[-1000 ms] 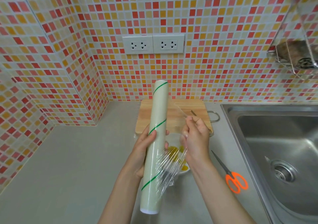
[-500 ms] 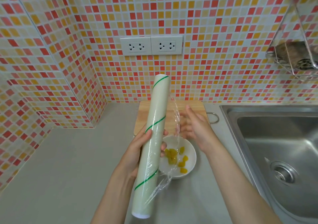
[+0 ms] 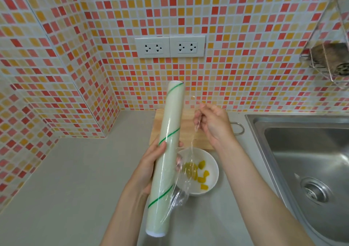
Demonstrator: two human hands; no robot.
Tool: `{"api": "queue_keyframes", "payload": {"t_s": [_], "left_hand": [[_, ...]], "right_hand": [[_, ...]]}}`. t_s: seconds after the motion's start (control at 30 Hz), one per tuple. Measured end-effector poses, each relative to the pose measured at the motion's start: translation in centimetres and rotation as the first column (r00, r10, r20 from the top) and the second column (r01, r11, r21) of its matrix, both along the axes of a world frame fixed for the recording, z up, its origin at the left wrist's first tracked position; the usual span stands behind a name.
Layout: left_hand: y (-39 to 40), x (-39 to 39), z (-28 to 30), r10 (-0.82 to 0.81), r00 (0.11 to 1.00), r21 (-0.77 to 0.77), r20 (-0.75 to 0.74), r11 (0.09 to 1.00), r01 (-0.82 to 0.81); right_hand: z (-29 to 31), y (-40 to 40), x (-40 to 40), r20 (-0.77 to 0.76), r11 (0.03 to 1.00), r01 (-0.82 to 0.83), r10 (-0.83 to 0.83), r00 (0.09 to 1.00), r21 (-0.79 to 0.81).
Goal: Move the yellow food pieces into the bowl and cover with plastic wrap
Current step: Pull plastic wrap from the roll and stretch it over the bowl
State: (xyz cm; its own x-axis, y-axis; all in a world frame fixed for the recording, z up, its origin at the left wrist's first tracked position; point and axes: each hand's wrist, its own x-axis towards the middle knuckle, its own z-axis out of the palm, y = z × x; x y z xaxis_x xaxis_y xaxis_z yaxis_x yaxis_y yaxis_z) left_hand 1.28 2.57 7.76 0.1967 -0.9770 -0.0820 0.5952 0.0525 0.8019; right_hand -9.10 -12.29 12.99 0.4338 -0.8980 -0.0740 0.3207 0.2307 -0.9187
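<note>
A white bowl (image 3: 212,162) sits on the grey counter and holds several yellow food pieces (image 3: 202,172). My left hand (image 3: 151,160) grips a long roll of plastic wrap (image 3: 166,157), pale with green spiral stripes, held tilted above the counter just left of the bowl. A loose sheet of clear wrap (image 3: 187,168) trails from the roll across the bowl's left side. My right hand (image 3: 213,123) is above the cutting board, fingers pinched on the upper edge of that sheet.
A wooden cutting board (image 3: 188,138) with a metal loop handle (image 3: 238,127) lies behind the bowl against the tiled wall. A steel sink (image 3: 309,160) fills the right side. Wall sockets (image 3: 170,46) and a wire rack (image 3: 328,60) hang above.
My right hand rose from over the bowl to above the cutting board, pulling the wrap edge up and away from the roll. The bowl came into full view; the scissors left the frame.
</note>
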Motion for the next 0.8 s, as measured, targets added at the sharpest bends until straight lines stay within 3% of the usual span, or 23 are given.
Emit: {"api": "queue_keyframes", "payload": {"t_s": [0.13,0.23,0.3,0.37,0.47,0.6,0.8], "left_hand": [[-0.2,0.5,0.1,0.068,0.992,0.076,0.102,0.994,-0.076],[-0.6,0.4,0.6,0.031,0.989,0.074,0.147,0.996,-0.043],[-0.8,0.4,1.2,-0.005,0.993,0.056,0.116,0.998,-0.001],[-1.0,0.5,1.8,-0.045,0.995,0.043,0.086,0.998,0.042],[-1.1,0.4,1.9,-0.075,0.992,0.035,0.103,0.997,0.071],[-0.5,1.0,1.5,-0.025,0.997,0.043,0.071,0.999,0.022],[-0.2,1.2,0.8,0.158,0.976,0.113,0.149,0.978,-0.176]], "right_hand": [[0.2,0.0,-0.8,0.055,0.989,0.123,-0.119,0.991,-0.076],[-0.5,0.2,-1.4,0.052,0.983,0.179,-0.177,0.983,-0.038],[-1.4,0.8,-1.4,-0.025,0.992,0.094,-0.092,0.995,0.084],[-2.1,1.9,-0.9,-0.063,0.966,-0.081,0.100,0.993,0.245],[-2.9,3.7,0.3,0.027,0.917,-0.205,0.208,0.978,0.343],[-2.9,4.2,0.3,0.140,0.969,-0.035,0.000,0.990,0.245],[-3.4,4.3,0.4,0.018,0.941,0.325,-0.324,0.946,-0.091]]}}
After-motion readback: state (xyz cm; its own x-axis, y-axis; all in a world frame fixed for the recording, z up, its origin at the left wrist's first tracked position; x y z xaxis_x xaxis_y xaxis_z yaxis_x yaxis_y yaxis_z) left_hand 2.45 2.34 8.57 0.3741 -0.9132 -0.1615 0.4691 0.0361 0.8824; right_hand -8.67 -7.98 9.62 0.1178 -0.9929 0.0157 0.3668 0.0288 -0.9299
